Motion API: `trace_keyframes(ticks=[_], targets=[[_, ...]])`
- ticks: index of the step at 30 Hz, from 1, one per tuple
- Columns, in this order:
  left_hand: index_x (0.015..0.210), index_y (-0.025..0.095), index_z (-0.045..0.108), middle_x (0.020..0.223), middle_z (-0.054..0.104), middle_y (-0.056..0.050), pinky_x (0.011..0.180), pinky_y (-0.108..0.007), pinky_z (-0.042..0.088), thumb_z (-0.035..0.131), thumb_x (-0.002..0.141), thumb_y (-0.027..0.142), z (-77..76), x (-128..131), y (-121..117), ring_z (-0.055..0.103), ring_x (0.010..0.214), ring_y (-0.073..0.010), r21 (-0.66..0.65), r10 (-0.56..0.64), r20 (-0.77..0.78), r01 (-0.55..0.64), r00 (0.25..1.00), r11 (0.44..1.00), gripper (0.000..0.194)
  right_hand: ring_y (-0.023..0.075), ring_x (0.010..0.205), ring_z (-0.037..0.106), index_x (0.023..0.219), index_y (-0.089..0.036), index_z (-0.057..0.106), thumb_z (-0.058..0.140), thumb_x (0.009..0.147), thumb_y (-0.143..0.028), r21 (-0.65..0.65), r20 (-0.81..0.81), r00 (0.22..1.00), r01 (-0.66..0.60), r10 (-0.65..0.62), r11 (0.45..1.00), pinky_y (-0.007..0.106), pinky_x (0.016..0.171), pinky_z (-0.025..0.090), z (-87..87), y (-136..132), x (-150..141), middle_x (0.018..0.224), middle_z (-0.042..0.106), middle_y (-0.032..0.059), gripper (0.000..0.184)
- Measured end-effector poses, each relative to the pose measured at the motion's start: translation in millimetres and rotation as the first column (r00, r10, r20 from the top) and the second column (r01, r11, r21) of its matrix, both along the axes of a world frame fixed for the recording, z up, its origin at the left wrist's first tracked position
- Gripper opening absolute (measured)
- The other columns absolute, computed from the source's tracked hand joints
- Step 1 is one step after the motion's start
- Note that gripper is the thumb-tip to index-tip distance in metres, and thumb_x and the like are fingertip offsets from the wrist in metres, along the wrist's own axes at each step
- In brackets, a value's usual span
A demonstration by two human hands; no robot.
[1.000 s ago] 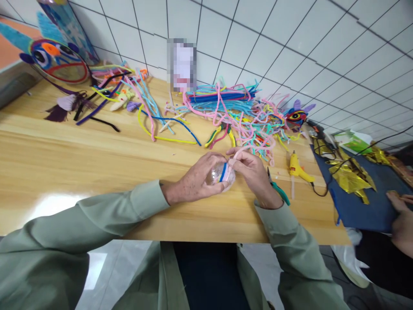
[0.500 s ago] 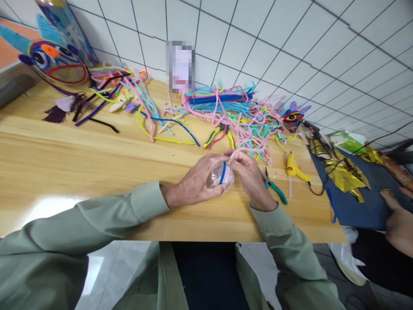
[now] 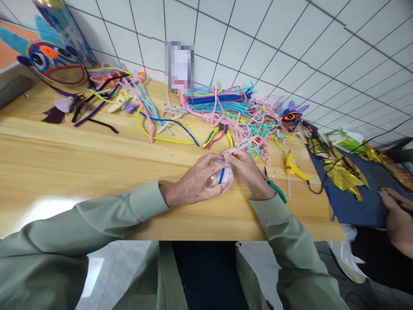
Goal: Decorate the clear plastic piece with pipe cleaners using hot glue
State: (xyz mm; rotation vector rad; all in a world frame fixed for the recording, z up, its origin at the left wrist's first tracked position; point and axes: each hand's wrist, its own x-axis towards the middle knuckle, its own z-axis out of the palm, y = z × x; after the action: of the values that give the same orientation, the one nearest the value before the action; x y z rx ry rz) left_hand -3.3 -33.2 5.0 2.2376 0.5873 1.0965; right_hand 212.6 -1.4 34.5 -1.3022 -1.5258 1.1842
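Round clear piece [image 3: 213,178], one, blue-banded, above surface [image 3: 97,163]: clamped in left hand [image 3: 195,181]; pink strip [image 3: 229,175] apparently pinched by right hand [image 3: 247,170]; slack tension could loosen its windings.

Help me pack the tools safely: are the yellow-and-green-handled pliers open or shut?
Open, it seems: the pliers have their handles splayed wide apart. Their jaw tips are unclear by the pipe cleaners.
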Motion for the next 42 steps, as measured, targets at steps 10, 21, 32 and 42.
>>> trace_keyframes(ticks=[10,21,32,42], targets=[[0.148,0.026,0.056,0.147,0.060,-0.016,0.123,-0.055,0.051,0.069,0.099,0.030,-0.1,0,1,0.057,0.144,-0.0317,-0.005,0.016,0.031,-0.015,0.999,1.000,0.050,0.0233,0.106,0.068,0.087,-0.026,0.077,0.093,0.073,-0.059,-0.125,-0.215,0.975,-0.080,0.052,0.989,0.038,0.098,0.054,5.8,-13,8,0.111,0.077,0.0033,0.039],[0.157,0.031,0.051,0.153,0.058,-0.015,0.125,-0.057,0.049,0.070,0.099,0.028,-0.9,-3,2,0.053,0.148,-0.0339,0.008,-0.030,0.013,0.030,0.999,1.000,0.061,0.0206,0.081,0.063,0.071,-0.026,0.068,0.092,0.070,-0.067,-0.153,-0.196,0.979,0.031,-0.061,0.988,0.035,0.078,0.053,-2.0,-11,-5,0.079,0.068,0.0009,0.047],[0.150,0.027,0.058,0.152,0.058,-0.017,0.125,-0.057,0.050,0.069,0.098,0.028,5.2,-3,1,0.054,0.148,-0.0338,-0.044,-0.020,-0.010,0.019,1.000,0.999,0.053,0.0177,0.072,0.054,0.070,-0.025,0.062,0.085,0.080,-0.065,-0.091,-0.122,0.990,0.060,-0.071,0.994,0.033,0.072,0.048,-2.3,-11,-5,0.073,0.059,-0.0023,0.047],[0.148,0.026,0.055,0.148,0.058,-0.017,0.122,-0.056,0.052,0.068,0.100,0.027,1.8,-1,2,0.055,0.146,-0.0330,-0.005,-0.010,0.010,0.010,1.000,1.000,0.050,0.0257,0.118,0.068,0.118,-0.030,0.069,0.084,0.088,-0.051,0.028,-0.050,0.997,-0.061,0.062,0.998,0.042,0.105,0.054,15.2,-51,8,0.127,0.073,0.0056,0.039]])
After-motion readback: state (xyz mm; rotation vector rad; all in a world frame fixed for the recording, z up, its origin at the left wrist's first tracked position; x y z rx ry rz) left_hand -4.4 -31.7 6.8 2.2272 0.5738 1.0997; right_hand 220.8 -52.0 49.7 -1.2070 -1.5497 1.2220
